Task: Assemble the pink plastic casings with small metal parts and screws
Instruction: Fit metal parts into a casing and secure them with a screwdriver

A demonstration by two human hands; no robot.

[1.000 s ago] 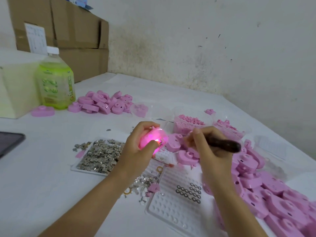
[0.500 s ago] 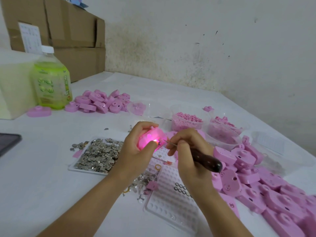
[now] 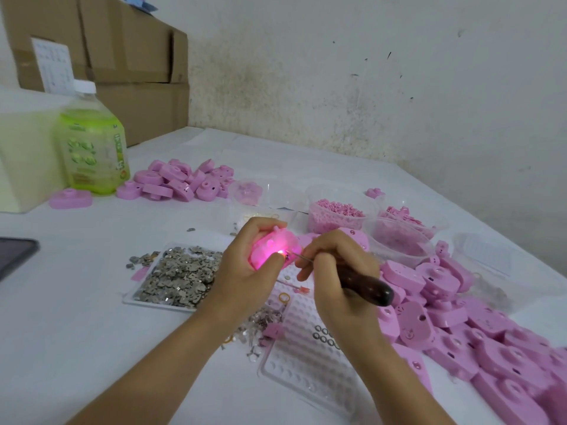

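- Over the white table (image 3: 76, 302), both hands meet in the middle.
- Left hand (image 3: 245, 273) grips a glowing pink casing (image 3: 271, 242), just left of the other hand.
- Right hand (image 3: 340, 271) grips a dark-handled screwdriver (image 3: 369, 286).
- Its thin shaft points left, and the tip looks to touch the casing's lit spot.

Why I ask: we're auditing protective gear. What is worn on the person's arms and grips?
Nothing is worn. The left forearm and right forearm are bare to the frame's edge: no sleeves, watch or bracelet. The left grip and right grip are ungloved, with no rings visible.
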